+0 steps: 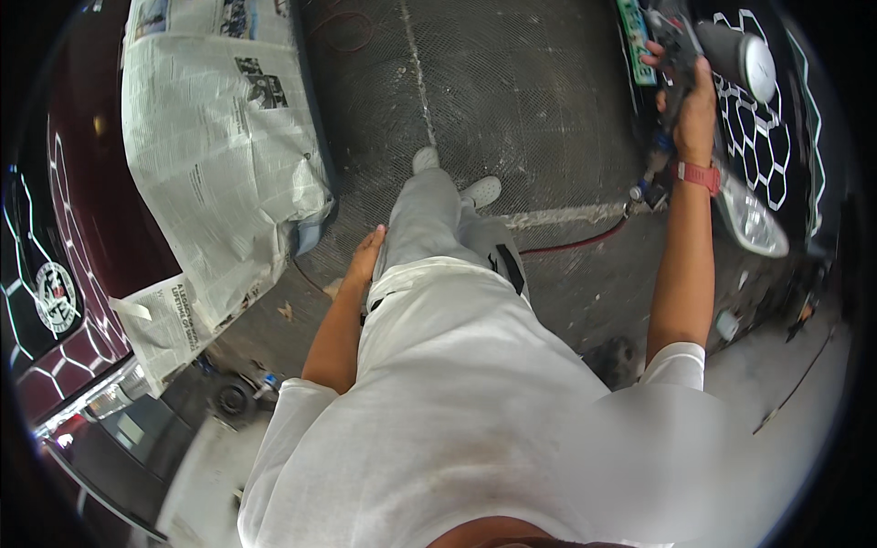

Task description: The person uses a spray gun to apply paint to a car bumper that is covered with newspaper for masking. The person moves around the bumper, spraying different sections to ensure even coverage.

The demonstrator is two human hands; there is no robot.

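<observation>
My right hand is wrapped around the grip of a dark spray gun, held out at the upper right. A grey cup with a white lid sits against the gun's right side. Below the grip hangs a hose fitting, from which a red air hose trails toward my legs. My left hand hangs beside my grey trouser leg, fingers stretched out and holding nothing. The gun is close to the front of a glossy black car that mirrors honeycomb-shaped lights.
At the left, a maroon car is partly covered with taped newspaper. A headlamp and a green-and-white plate are on the black car. A small wheel stands at the lower left. The dark floor carries a painted white line.
</observation>
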